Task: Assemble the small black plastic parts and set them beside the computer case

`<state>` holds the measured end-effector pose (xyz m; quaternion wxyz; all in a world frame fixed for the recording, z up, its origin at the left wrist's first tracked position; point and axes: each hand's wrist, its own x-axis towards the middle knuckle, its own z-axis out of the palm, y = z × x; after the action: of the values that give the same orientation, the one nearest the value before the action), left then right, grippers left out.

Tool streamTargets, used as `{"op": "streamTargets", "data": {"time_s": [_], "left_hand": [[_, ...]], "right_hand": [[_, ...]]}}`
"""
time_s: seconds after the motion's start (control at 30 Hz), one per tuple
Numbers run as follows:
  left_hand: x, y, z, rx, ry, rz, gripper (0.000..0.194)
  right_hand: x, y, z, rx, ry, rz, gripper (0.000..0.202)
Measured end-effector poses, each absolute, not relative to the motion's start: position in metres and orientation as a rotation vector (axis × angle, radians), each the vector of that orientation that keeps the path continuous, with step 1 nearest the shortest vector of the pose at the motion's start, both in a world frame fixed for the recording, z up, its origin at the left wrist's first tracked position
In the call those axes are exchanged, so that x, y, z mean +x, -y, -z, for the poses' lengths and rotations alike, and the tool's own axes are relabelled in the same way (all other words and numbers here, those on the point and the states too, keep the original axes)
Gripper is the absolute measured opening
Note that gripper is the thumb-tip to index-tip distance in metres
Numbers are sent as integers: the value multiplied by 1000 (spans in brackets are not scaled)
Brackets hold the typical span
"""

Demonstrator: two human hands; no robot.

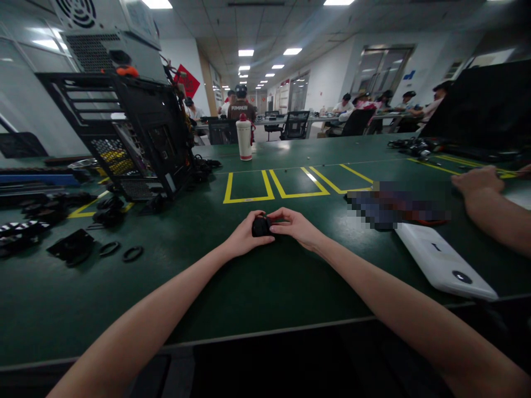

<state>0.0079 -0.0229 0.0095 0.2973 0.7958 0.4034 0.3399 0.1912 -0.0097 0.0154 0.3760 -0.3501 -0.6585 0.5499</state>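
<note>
A small, rounded black part (261,227) is between my two hands, just above or on the green table; its exact kind does not show. My left hand (245,236) is closed round its left side, with the thumb along the lower front. The fingertips of my right hand (297,228) pinch its right side, thumb and fingers close together. Two black rings (133,254) lie flat to the left, beside a square black part (72,246) and more black pieces (109,211).
A tilted black computer case (141,143) with metal boxes on top stands at the left. Yellow tape outlines (249,199) mark the green table (232,298). A white cup (244,141) stands farther back. On the right are a white device (446,260) and another person's hand (479,182).
</note>
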Motion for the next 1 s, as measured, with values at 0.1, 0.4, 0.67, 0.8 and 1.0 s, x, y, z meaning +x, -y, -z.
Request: {"op": "streamTargets", "data": {"time_s": [0.1,0.4,0.67,0.8,1.0], "left_hand": [[8,24,-9,2116,-1081,-908,62],[7,21,-6,2142,-1085,-918,62],[7,20,-6,2135,-1085,-920,62],[7,21,-7,2132,-1080,-912,62],[7,22,-9,2128,-1069,-898,62]], "right_hand": [[192,13,-19,-855,1682,-1449,29],[184,12,-14,-891,1462,-1540,25],[188,10,-12,-979,1637,-1490,26],[194,10,-14,-866,1731,-1420,31],[190,9,-11,-931,1623,-1481,32]]}}
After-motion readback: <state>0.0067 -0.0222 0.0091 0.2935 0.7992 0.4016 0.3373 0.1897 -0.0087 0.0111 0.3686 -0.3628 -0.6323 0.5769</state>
